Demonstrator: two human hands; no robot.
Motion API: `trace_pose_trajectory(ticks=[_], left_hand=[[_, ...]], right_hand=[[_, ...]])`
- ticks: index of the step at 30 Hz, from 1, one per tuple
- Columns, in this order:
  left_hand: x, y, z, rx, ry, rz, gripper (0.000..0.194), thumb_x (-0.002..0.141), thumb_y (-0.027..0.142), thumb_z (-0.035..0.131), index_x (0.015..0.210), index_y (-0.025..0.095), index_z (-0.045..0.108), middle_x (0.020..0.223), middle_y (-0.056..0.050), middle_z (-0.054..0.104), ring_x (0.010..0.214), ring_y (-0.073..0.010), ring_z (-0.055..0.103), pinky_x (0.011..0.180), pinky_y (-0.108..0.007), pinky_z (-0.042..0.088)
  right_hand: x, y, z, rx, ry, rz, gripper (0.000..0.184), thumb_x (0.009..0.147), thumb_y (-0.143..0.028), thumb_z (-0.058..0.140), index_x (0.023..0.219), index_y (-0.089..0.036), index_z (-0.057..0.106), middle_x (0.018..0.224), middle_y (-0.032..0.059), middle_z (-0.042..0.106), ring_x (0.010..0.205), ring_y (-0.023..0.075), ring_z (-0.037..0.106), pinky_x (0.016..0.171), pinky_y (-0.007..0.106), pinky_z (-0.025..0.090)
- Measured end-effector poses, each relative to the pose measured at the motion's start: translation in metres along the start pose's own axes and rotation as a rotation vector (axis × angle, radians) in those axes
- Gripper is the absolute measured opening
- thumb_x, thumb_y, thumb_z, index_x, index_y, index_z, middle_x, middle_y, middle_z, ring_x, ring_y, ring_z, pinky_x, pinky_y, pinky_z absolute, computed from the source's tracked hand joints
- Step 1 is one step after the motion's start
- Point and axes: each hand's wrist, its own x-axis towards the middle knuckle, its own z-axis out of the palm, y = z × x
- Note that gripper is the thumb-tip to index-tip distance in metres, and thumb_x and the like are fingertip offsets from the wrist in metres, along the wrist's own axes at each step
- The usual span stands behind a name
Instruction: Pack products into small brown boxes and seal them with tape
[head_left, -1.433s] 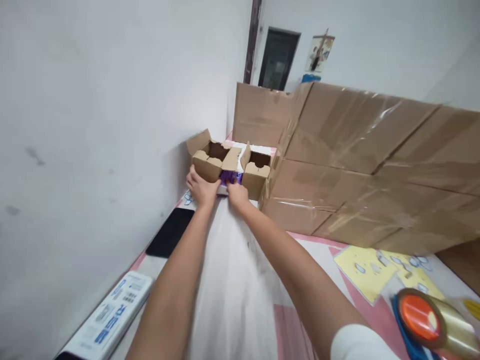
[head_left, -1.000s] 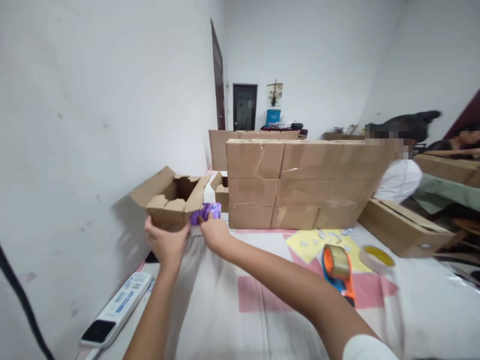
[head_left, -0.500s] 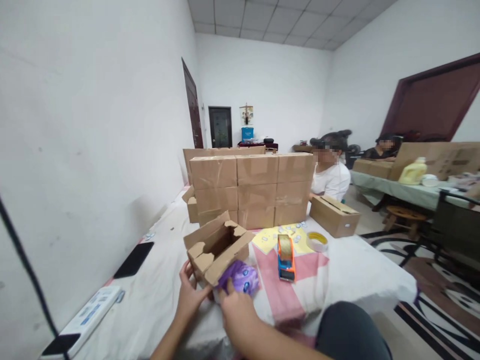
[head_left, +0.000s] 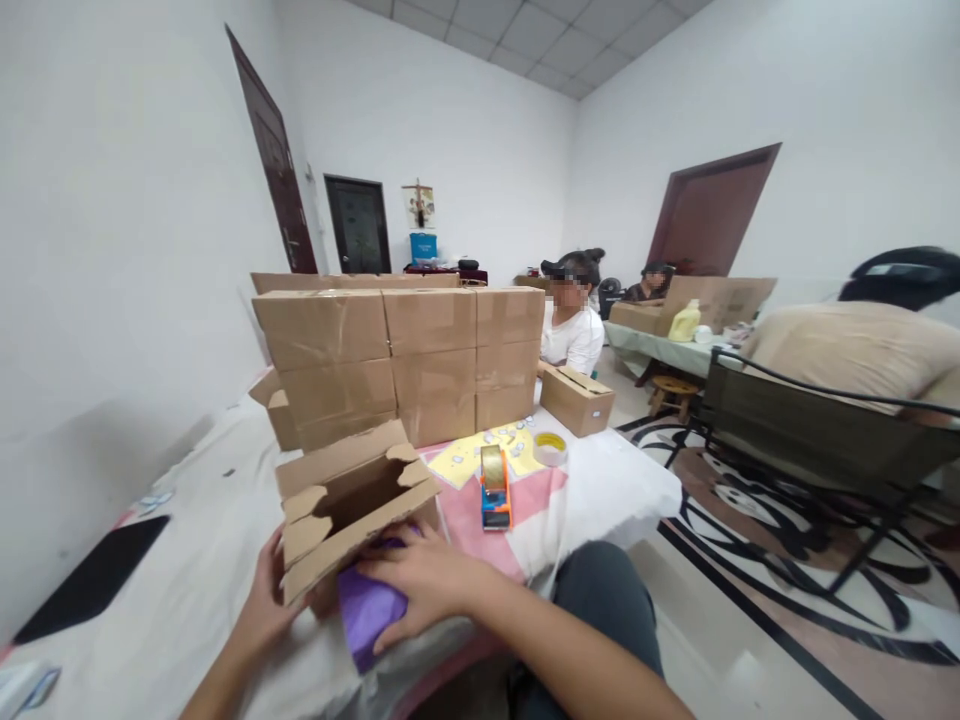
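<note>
An open cardboard box stands on the near part of the table with its top flaps raised and its inside in shadow. My left hand grips its near left corner, fingers at the side and thumb along the front. Against the box's front is a purple plastic-wrapped pack. My right hand grasps this pack from above, fingers spread over its top and thumb on the near side. Part of the pack is hidden under that hand.
Stacked closed boxes form a wall behind. To the right lie an orange-and-blue tape dispenser, a tape roll and another box. A black phone-like slab is at left. A person in white sits beyond the stack.
My view has swung right, bringing a seated person in a chair into sight. My right hand has gone from fingertips on the purple pack to a broad grasp over it, and the pack is turned.
</note>
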Motion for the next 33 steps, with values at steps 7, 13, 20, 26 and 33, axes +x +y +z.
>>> trace_pose_trajectory(ticks=[7, 13, 20, 26, 33], left_hand=[[0.0, -0.002, -0.001, -0.02, 0.019, 0.02, 0.118, 0.043, 0.051, 0.093, 0.143, 0.027, 0.033, 0.152, -0.019, 0.042, 0.138, -0.0452, 0.043, 0.084, -0.041, 0.059], [0.0, -0.006, -0.001, 0.024, 0.019, 0.048, 0.114, 0.048, 0.048, 0.09, 0.144, 0.029, 0.033, 0.153, -0.017, 0.041, 0.138, -0.0453, 0.043, 0.084, -0.043, 0.06], [0.0, -0.006, -0.001, 0.014, 0.019, 0.088, 0.115, 0.046, 0.048, 0.089, 0.144, 0.025, 0.033, 0.152, -0.021, 0.04, 0.138, -0.0472, 0.042, 0.092, -0.05, 0.056], [-0.002, -0.006, -0.001, 0.054, 0.009, 0.095, 0.111, 0.053, 0.046, 0.087, 0.145, 0.025, 0.031, 0.152, -0.022, 0.039, 0.138, -0.0466, 0.042, 0.096, -0.054, 0.054], [-0.001, 0.0, 0.002, 0.029, 0.051, 0.056, 0.11, 0.047, 0.048, 0.087, 0.14, 0.025, 0.034, 0.15, -0.022, 0.041, 0.136, -0.0469, 0.044, 0.102, -0.058, 0.048]], right_hand=[[-0.003, 0.008, 0.009, -0.053, -0.025, -0.002, 0.08, 0.078, -0.046, 0.075, 0.147, -0.022, 0.044, 0.152, 0.0131, 0.048, 0.141, 0.0353, 0.035, 0.117, 0.055, 0.025], [-0.003, 0.011, 0.014, -0.062, -0.034, 0.02, 0.078, 0.078, -0.041, 0.075, 0.148, -0.027, 0.043, 0.152, 0.0123, 0.046, 0.14, 0.0372, 0.034, 0.114, 0.056, 0.028], [-0.005, 0.009, 0.015, -0.072, -0.029, 0.031, 0.076, 0.08, -0.045, 0.073, 0.147, -0.025, 0.045, 0.152, 0.0129, 0.044, 0.141, 0.0374, 0.033, 0.113, 0.057, 0.029], [-0.005, 0.01, 0.016, -0.082, -0.023, 0.026, 0.077, 0.079, -0.048, 0.073, 0.147, -0.025, 0.045, 0.153, 0.0121, 0.044, 0.141, 0.0368, 0.032, 0.114, 0.055, 0.028], [-0.005, 0.011, 0.019, -0.073, -0.014, 0.03, 0.077, 0.078, -0.049, 0.074, 0.146, -0.026, 0.045, 0.153, 0.0114, 0.044, 0.141, 0.0366, 0.032, 0.115, 0.055, 0.026]])
